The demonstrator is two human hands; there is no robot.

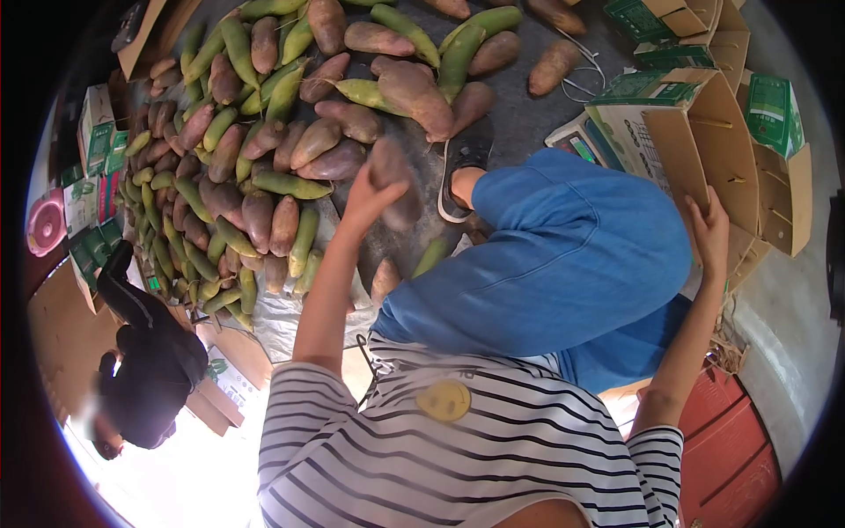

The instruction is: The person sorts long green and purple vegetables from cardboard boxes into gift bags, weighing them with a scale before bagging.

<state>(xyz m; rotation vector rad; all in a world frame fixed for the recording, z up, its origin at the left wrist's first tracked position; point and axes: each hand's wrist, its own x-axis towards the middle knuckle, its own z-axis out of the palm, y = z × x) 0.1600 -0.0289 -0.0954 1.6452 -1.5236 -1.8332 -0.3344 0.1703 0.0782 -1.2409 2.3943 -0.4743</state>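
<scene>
My left hand [374, 198] is wrapped round a reddish-brown root vegetable [396, 167], blurred by motion, above the dark floor beside a large pile of similar roots [255, 220] and long green ones [286, 92]. Over at the right, my right hand [709, 231] grips the edge of an open cardboard box [704, 145], its fingers bent over the cardboard. The box is tilted on its side, with green and white printing on its outside.
Blue-trousered legs [546, 255] fill the middle, with a dark shoe [466, 158] near the pile. More boxes [775, 114] stand right. Loose string [585, 75] lies on the floor. Another person in dark clothes [158, 370] bends at lower left; a pink round object [46, 222] is far left.
</scene>
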